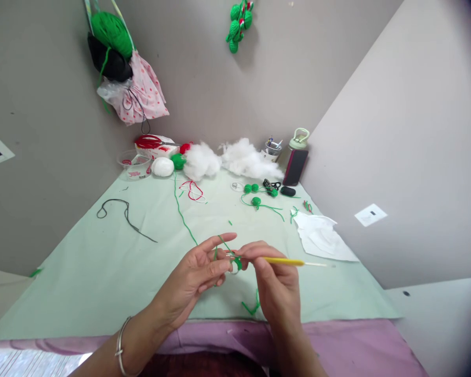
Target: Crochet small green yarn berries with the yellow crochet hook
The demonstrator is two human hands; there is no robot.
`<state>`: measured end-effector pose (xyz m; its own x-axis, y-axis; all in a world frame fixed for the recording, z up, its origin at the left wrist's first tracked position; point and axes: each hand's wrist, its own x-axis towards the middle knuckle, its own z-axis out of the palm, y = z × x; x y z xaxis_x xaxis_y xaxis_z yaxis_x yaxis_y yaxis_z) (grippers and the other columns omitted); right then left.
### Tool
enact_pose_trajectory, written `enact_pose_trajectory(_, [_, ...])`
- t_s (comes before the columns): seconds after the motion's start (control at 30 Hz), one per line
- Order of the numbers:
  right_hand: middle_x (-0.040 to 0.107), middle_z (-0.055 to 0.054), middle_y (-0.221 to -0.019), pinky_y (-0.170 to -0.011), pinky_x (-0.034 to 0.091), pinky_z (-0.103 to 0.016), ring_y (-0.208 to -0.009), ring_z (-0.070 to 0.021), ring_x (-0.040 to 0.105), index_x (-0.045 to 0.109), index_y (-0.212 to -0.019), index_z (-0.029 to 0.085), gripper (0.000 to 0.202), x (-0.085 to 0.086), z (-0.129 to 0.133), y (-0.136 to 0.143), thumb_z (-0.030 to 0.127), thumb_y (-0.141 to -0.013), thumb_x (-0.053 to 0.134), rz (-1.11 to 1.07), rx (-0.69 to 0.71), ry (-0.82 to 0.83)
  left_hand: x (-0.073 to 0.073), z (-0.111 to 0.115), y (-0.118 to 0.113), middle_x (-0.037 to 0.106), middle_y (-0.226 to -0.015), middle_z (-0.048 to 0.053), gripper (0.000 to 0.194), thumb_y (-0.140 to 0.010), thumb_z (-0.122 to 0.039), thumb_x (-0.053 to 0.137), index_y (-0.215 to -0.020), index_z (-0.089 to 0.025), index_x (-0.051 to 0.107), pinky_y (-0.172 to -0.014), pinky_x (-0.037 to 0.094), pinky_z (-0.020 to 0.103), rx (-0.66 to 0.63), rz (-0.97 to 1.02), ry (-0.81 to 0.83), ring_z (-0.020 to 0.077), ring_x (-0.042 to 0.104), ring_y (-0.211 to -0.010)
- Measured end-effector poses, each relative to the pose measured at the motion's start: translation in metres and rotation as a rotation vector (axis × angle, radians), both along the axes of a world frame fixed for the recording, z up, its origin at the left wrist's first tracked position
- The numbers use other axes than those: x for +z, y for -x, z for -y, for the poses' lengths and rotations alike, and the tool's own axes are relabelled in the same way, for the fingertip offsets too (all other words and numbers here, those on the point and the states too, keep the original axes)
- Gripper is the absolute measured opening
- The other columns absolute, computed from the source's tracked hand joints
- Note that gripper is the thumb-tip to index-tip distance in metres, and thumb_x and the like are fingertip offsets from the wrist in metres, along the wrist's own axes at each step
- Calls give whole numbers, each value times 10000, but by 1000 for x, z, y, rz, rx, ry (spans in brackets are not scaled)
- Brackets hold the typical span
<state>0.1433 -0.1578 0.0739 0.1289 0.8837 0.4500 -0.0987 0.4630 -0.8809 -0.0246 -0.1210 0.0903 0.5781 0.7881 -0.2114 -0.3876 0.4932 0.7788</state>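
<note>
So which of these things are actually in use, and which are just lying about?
In use: left hand with green yarn looped over it; right hand holding yellow crochet hook.

Lying about: red scissors, white stuffing, black cord, white cloth, phone.

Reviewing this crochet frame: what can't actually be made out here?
Head view only:
- The small green crochet piece between the left hand and right hand: mostly covered by fingertips; its shape is unreadable.
- The tip of the yellow crochet hook: hidden among the fingers and the green yarn.
- The contents of the cup at the back: too small.
- The hanging green toy: cut off by the top edge.
</note>
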Motion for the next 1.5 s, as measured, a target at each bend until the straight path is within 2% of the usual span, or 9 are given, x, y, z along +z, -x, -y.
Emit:
enact_pose_trajectory(0.17, [747, -49, -908, -733, 571, -342, -775, -184, 676, 745, -977, 245, 210, 3, 5, -3, 251, -1051, 549, 66, -39, 6, 3, 2, 0, 565, -776, -48, 433, -850, -332, 837, -1259, -226, 745, -614, 324, 232, 77, -24, -22, 56, 325, -578])
enact_pose_trajectory(0.4, [759, -77, -1126, -806, 629, -397, -997, -251, 733, 711, -1324, 369, 464, -5, 18, 1, 95, -961, 620, 795, -270, -386, 0, 7, -3, 657, -877, -2, 556, -831, -365, 864, -1340, -217, 695, -649, 386, 212, 69, 5, 56, 52, 421, -610])
enact_pose_trajectory(0.53, [733, -62, -949, -749, 614, -386, -870, -223, 711, 778, -1143, 319, 290, -2, 13, 1, 162, -1014, 572, 402, -255, -199, -3, 4, -2, 670, -894, -17, 428, -862, -329, 841, -1260, -201, 747, -618, 387, 207, 13, 85, 74, -5, 219, -493])
enact_pose_trajectory(0.67, [687, -32, -841, -603, 555, -321, -619, -143, 622, 762, -969, 253, 245, 5, 4, 0, 252, -1054, 532, 21, -76, -21, -2, 4, -3, 586, -736, -61, 455, -824, -299, 879, -1257, -242, 753, -585, 357, 194, 101, -20, -32, 38, 356, -545])
enact_pose_trajectory(0.83, [711, -64, -991, -712, 588, -340, -880, -206, 698, 774, -1209, 345, 365, -8, 8, 9, 104, -982, 620, 540, -358, -263, -2, 8, -7, 659, -845, -15, 514, -836, -334, 872, -1320, -263, 717, -768, 442, 228, 167, -59, -131, 112, 560, -789])
enact_pose_trajectory(0.93, [721, -81, -1114, -778, 591, -361, -986, -229, 692, 723, -1328, 366, 509, -15, 11, 10, 45, -938, 655, 731, -466, -448, -4, 7, -7, 635, -834, -18, 521, -831, -379, 871, -1313, -238, 731, -694, 428, 225, 74, 8, -15, 69, 473, -651])
enact_pose_trajectory(1.1, [697, -27, -883, -731, 539, -324, -825, -178, 650, 782, -1061, 297, 260, -5, 5, 1, 145, -1020, 576, 225, -290, -131, -5, -1, -1, 624, -828, -28, 353, -863, -286, 840, -1198, -182, 795, -637, 420, 219, 25, 106, 94, 17, 196, -516])
enact_pose_trajectory(1.2, [666, -3, -806, -685, 514, -302, -711, -149, 612, 776, -953, 270, 197, 1, 1, 0, 247, -1032, 597, -18, -162, -13, -3, -2, -2, 555, -717, -52, 317, -857, -270, 842, -1163, -197, 808, -683, 443, 231, 82, 82, 54, 41, 298, -543])
enact_pose_trajectory(1.5, [762, -24, -921, -749, 567, -279, -812, -149, 679, 785, -973, 261, 166, -2, -2, 3, 253, -1022, 626, -35, -80, 4, -2, 3, -3, 663, -882, -12, 375, -847, -299, 842, -1217, -270, 784, -870, 442, 297, 37, -11, -60, 132, 597, -825])
